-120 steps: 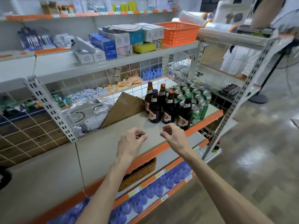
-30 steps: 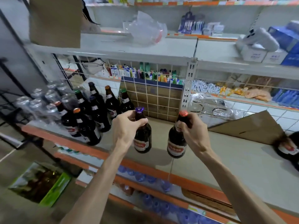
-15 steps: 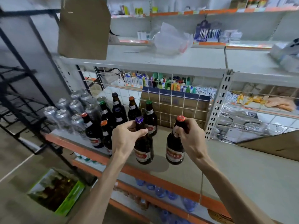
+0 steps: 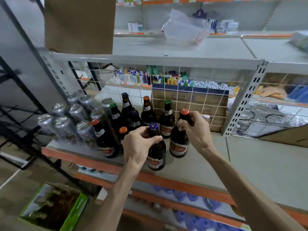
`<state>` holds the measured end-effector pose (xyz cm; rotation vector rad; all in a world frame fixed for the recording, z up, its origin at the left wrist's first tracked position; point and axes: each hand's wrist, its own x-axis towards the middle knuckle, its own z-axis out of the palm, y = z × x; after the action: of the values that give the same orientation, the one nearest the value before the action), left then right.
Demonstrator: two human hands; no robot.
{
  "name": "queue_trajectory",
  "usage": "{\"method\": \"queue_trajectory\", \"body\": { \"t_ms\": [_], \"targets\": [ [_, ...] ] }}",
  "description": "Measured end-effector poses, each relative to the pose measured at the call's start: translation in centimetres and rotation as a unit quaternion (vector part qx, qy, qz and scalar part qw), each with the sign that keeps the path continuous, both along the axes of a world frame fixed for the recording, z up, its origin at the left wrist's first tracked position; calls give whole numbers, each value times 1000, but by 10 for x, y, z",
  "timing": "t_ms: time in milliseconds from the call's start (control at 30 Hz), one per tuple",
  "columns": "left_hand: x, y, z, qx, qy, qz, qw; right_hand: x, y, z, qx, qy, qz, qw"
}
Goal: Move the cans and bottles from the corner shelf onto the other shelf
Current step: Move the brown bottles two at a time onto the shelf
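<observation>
Gripping the neck of the purple-capped bottle [image 4: 156, 155], the left hand [image 4: 139, 145] had fingers and thumb curled just under the cap. The right hand [image 4: 195, 129] clasped the neck of the red-capped bottle [image 4: 179, 145] the same way. Both bottles were upright and lower than half a second before. Then they had hung clear over the grey shelf [image 4: 250, 164]; now their bases sat on it, or just above it, near its front edge. They stood just beside the brown bottles [image 4: 166, 120] already there, with the silver cans [image 4: 65, 127] further left. By my reading this pair was all but delivered. Only the release remained, then a return to the corner shelf, out of view, for more.
</observation>
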<state>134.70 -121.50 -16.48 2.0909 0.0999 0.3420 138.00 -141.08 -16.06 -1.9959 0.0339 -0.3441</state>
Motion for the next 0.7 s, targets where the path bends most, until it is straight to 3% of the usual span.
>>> {"method": "queue_trajectory", "body": {
  "t_ms": [700],
  "targets": [
    [21, -5, -35, -38, 12, -59, 997, 56, 34, -37, -39, -10, -15, 999]
  ]
}}
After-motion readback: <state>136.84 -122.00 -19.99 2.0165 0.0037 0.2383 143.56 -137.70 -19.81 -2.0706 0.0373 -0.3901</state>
